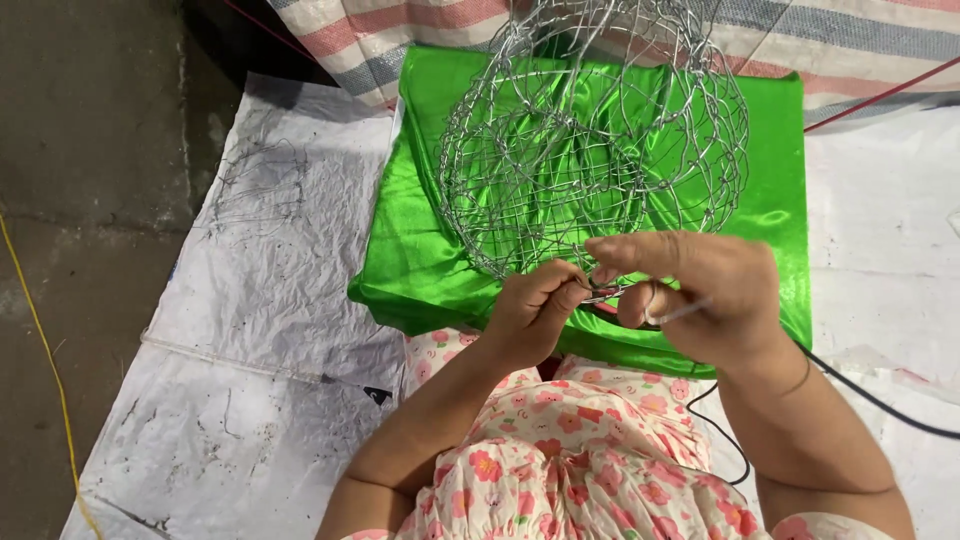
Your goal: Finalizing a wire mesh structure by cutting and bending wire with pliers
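Beneath us lies a wide sheet of crinkled white plastic (270, 300) spread over the dark floor, and on it a folded piece of shiny green cloth (430, 230), with a striped woven mat (380, 30) beyond its far edge. Over the green cloth we hold a rounded cage of thin silver wire (590, 140), its mesh loose and open, its lower rim down at our fingers and the rest tilted away from us. Our right hand (700, 295) is closed around that lower rim, thumb and forefinger pinched on a strand, with what looks like a short metal tool or loose wire end poking out by the knuckles; we cannot tell which. Our left hand (535, 310) is clenched just beside it, fingertips pinching the same spot on the rim, so the two hands almost touch. A black cable (880, 400) runs past our right forearm, and a thin yellow cord (40, 340) trails along the floor at the far left. We judge the risks small but real: the sharp wire ends could prick our bare fingers if the pinch slips, a strand could snag the slick green cloth below, and a hard pull at the rim could bend the light cage out of shape.
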